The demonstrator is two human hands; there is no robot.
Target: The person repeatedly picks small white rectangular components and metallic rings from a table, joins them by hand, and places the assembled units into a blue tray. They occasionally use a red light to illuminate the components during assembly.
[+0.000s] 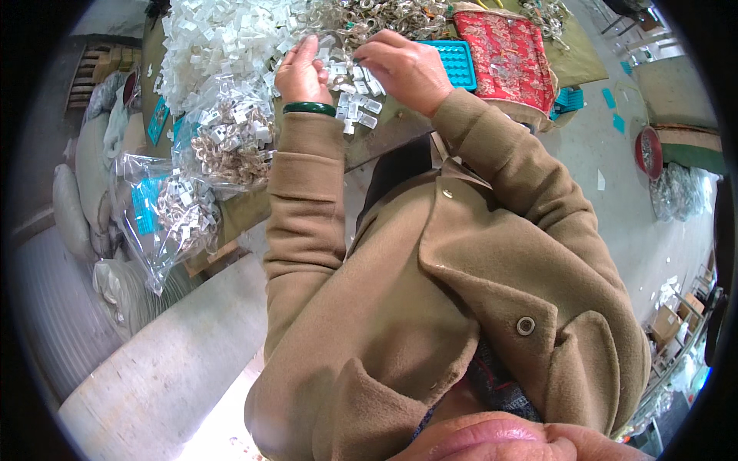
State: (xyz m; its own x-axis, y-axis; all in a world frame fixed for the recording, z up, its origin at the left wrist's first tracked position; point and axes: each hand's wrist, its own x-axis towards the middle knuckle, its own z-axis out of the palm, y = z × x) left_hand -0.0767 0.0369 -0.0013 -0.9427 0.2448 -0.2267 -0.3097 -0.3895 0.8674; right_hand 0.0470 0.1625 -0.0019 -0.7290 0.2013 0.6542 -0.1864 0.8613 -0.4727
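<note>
My left hand [302,75], with a dark green bangle [309,108] at its wrist, is raised at the table's near edge. Its fingers are curled and pressed together; whatever they hold, if anything, cannot be made out. Just to its right, my right hand [409,71] pinches thumb and forefinger together on something too small to name. Between and below the hands lie several small white plastic pieces [358,109], some with clear parts. A big heap of similar whitish pieces [219,50] spreads beyond the left hand. Behind both hands is a pile of shiny metal-looking parts [369,21].
A turquoise ridged tray [453,64] and a red patterned cloth [503,58] lie right of my right hand. Clear plastic bags of small parts [231,142] [181,211] sit at the left table edge. Stuffed sacks [77,207] stand at far left; a red basin [648,152] is on the right.
</note>
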